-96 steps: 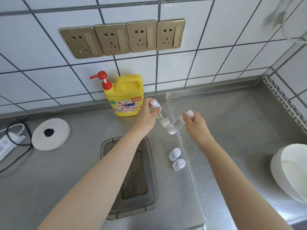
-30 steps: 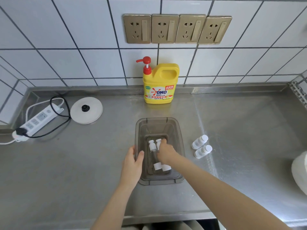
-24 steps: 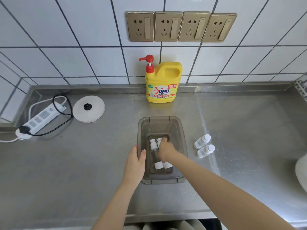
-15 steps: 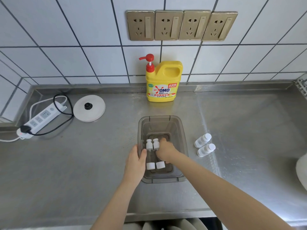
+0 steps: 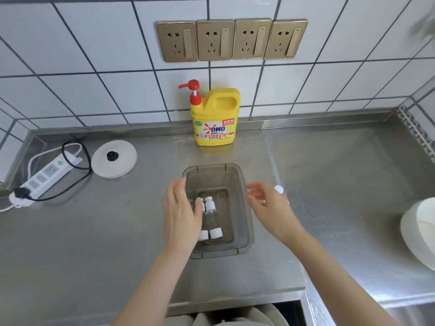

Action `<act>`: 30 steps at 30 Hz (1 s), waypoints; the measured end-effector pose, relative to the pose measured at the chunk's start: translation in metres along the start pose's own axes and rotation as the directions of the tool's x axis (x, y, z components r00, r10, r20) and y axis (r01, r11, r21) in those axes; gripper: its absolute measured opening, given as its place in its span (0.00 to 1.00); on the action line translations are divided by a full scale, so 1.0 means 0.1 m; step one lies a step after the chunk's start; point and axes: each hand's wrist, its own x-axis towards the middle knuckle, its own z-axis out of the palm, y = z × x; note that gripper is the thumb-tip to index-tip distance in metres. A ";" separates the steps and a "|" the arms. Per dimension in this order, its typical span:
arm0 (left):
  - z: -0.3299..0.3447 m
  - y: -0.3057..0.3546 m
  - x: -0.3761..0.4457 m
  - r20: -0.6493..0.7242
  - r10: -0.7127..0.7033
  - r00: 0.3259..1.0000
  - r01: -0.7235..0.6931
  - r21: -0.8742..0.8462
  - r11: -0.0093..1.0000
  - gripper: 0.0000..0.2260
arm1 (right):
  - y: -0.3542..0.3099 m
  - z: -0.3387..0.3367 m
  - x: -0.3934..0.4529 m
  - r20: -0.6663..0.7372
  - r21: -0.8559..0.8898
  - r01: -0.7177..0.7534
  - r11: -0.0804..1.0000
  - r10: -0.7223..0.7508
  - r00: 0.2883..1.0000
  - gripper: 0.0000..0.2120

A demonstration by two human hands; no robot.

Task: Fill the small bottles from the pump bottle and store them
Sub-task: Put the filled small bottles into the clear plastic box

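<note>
A yellow pump bottle [image 5: 214,118] with a red pump stands against the tiled wall. In front of it a smoky clear plastic box [image 5: 244,208] sits on the steel counter. Two small clear bottles [image 5: 211,216] with white caps lie side by side on its floor. My left hand [image 5: 180,214] hovers over the box's left rim, fingers relaxed, holding nothing. My right hand [image 5: 268,208] is just outside the right rim, fingers spread, holding nothing. It hides most of the small bottles lying on the counter; only one white cap [image 5: 279,189] shows.
A white round kettle base [image 5: 114,159] and a white power strip [image 5: 43,177] with black cable lie at the left. Four brass wall sockets [image 5: 231,40] are above. A white bowl-like object [image 5: 421,231] sits at the right edge. The counter's front edge is near.
My right hand has come out of the box, leaving the two bottles lying inside, and moved right over the counter. My left hand has let go of the left rim and opened.
</note>
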 end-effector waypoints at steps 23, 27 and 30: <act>1.42 1.14 0.45 0.736 0.266 0.622 -0.519 0.134 0.844 0.08 | 1.18 -0.16 0.22 -0.092 0.085 -0.249 0.965 0.256 0.962 0.10; 1.43 1.21 0.47 0.736 0.222 0.640 -0.389 0.061 0.919 0.09 | 1.23 -0.32 0.24 -0.038 0.453 -0.326 0.829 0.384 0.923 0.09; 1.35 1.22 0.50 0.653 0.200 0.731 -0.209 -0.064 0.976 0.09 | 1.20 -0.45 0.19 0.007 0.674 -0.315 0.668 0.421 0.907 0.13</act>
